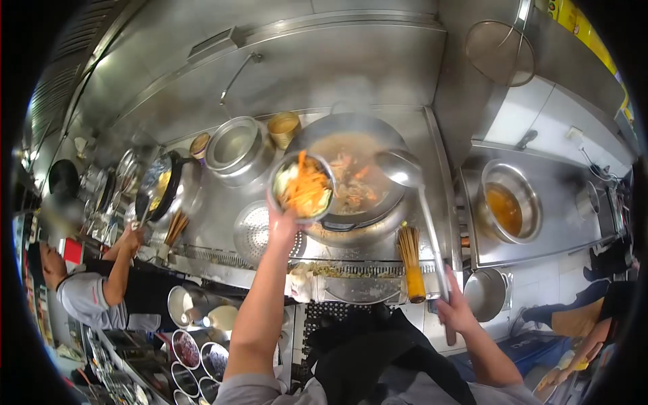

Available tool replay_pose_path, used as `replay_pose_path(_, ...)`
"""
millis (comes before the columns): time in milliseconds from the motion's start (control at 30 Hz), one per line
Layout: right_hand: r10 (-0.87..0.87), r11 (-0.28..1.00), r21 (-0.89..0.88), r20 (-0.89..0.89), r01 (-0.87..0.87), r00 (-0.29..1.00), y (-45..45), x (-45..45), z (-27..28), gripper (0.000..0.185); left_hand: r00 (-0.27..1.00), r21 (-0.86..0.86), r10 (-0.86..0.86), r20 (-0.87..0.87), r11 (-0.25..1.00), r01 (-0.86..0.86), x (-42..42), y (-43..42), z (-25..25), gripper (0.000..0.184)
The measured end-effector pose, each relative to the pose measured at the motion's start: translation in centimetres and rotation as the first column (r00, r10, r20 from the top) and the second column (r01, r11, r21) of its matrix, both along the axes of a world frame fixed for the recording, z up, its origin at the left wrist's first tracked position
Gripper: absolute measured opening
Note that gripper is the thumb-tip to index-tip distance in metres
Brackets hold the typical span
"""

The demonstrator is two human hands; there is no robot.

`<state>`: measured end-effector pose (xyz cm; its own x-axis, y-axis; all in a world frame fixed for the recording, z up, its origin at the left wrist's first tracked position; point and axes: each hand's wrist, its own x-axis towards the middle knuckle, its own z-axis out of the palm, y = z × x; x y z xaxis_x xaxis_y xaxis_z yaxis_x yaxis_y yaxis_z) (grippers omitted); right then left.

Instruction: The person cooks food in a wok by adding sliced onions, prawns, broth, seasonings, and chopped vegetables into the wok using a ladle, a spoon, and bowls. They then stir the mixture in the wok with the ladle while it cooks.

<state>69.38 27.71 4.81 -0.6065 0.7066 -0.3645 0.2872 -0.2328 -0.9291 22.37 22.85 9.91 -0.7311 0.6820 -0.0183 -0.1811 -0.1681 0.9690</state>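
Note:
My left hand (283,226) grips a metal bowl (272,191) by its near edge. Shredded carrot and pale green vegetable pieces (305,189) fill the bowl, which hovers tilted over the left side of a wok (391,135). Steam rises from the brown broth in the wok, where orange and reddish pieces (354,182) lie. Wrapped round the handle of a long ladle (399,169) is my right hand (457,309), low on the right. The ladle's bowl is at the wok's right rim.
A bamboo brush (410,263) lies at the stove's front edge, near a perforated skimmer (251,233). Stacked metal pots (233,152) stand behind. Right is a basin of orange liquid (506,206); a strainer (499,54) hangs above. A co-worker (94,290) cooks at left; another person's arm (587,344) shows right.

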Motion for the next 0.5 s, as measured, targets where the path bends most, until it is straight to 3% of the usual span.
replay_pose_path(33,0.037,0.996,-0.078,0.003,-0.036,0.999,0.5,-3.4,1.6,0.082,0.973,-0.158,0.045,-0.227,0.984,-0.082,0.1,3.3,0.5,0.088)
replay_pose_path(67,0.071,0.985,-0.158,0.000,-0.070,0.997,0.6,-7.2,3.2,0.081,0.986,-0.310,-0.012,-0.169,0.950,-0.041,0.0,5.4,2.2,0.098)
replay_pose_path(133,-0.134,0.849,-0.528,-0.252,-0.020,0.958,0.1,-14.2,5.5,0.078,0.826,-0.340,0.123,-0.550,0.870,-0.356,-2.8,10.8,-3.0,0.102)
replay_pose_path(167,-0.233,0.783,-0.622,-0.292,0.000,0.928,-0.3,-16.8,5.5,0.076,0.953,-0.304,0.126,-0.276,0.929,-0.211,-2.1,11.5,-1.2,0.101)
replay_pose_path(233,-0.415,0.642,-0.767,-0.348,-0.001,0.840,0.2,-20.9,5.3,0.072,0.929,-0.381,0.130,-0.345,0.886,-0.265,-4.0,13.8,-4.9,0.100)
replay_pose_path(267,-0.424,0.645,-0.764,-0.365,-0.007,0.829,0.7,-22.0,5.7,0.069,0.916,-0.407,0.148,-0.373,0.861,-0.305,-5.1,15.1,-6.9,0.100)
replay_pose_path(400,-0.486,0.606,-0.795,-0.387,-0.017,0.784,0.5,-24.7,6.4,0.059,0.998,-0.338,0.044,-0.053,0.939,-0.060,-6.5,15.2,-6.1,0.097)
replay_pose_path(500,-0.533,0.561,-0.827,-0.399,-0.042,0.746,0.3,-24.9,6.7,0.058,0.985,-0.220,-0.019,0.174,0.974,0.058,-8.2,14.8,-7.1,0.092)
